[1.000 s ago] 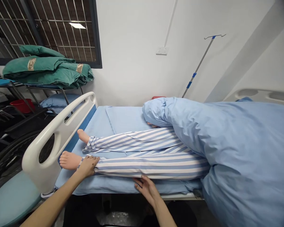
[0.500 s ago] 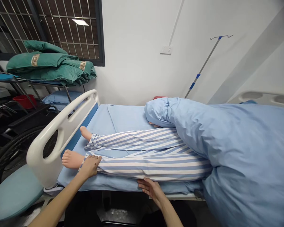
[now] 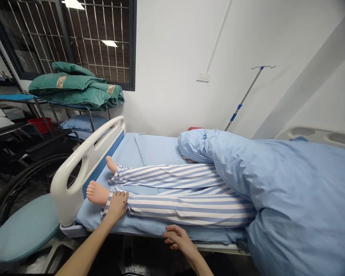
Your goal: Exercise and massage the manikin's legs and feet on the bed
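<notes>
A manikin in blue-and-white striped trousers (image 3: 186, 209) lies on a bed with blue sheets (image 3: 158, 147), its bare near foot (image 3: 97, 193) and far foot (image 3: 111, 164) pointing toward the footboard. My left hand (image 3: 118, 204) is closed over the near ankle, on the trouser cuff; its thumb is hidden. Beside the mattress's near edge, my right hand (image 3: 176, 238) hovers empty with its fingers loosely apart, below the near leg and not touching it. A thick blue quilt (image 3: 264, 176), folded back, covers the manikin from the thighs up.
The white footboard (image 3: 64, 184) closes the bed's left end, with a round teal stool seat (image 3: 24, 228) and a wheelchair (image 3: 14, 184) beyond it. An IV pole (image 3: 247, 94) stands by the wall. Green folded quilts (image 3: 77, 88) lie under the window.
The view has tilted up and turned slightly left. My right hand has drawn back from the near leg and mattress edge. My left hand stays on the ankle.
</notes>
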A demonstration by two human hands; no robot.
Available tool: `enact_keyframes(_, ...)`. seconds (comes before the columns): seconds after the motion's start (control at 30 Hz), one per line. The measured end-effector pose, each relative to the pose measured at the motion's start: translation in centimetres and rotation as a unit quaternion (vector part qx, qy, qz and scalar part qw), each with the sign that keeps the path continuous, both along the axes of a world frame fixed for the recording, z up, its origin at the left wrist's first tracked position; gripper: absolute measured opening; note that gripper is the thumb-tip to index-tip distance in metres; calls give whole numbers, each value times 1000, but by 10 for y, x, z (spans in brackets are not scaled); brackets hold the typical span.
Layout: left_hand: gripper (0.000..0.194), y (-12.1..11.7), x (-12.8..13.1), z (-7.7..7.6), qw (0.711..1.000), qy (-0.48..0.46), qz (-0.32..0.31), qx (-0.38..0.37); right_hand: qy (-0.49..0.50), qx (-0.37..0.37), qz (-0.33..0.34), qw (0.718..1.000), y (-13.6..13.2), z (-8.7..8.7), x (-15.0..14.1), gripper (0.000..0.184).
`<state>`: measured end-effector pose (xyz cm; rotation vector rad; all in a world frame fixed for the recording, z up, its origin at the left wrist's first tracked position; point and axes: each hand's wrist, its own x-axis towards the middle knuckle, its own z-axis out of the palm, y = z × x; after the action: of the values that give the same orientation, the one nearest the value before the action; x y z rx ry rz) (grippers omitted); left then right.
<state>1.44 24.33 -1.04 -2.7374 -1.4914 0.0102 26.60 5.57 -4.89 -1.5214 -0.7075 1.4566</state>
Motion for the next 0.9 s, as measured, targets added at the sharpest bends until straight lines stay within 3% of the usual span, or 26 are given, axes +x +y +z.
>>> enact_keyframes(0.23,53,-21,16,-4,998,-56,18,26,24,60,147,987,54,53,-53,36)
enact_keyframes(0.4,40,-21,25,-23,994,-103,37,29,-8,90,207,974,113,62,-102,21)
enact_keyframes(0.53,42,-19,26,-34,988,-149,27,19,-105,183,187,959,176,72,-129,18)
enact_keyframes(0.67,43,-18,26,-41,986,-161,30,45,-262,300,167,902,257,89,-151,41)
enact_keyframes(0.77,38,-16,29,-52,985,-163,40,47,-402,360,180,823,312,93,-171,57)
enact_keyframes(0.83,36,-13,32,-62,984,-166,46,50,-478,332,227,781,337,86,-182,59)
enact_keyframes(0.9,36,-12,35,-71,983,-169,50,54,-538,234,280,760,351,72,-186,57)
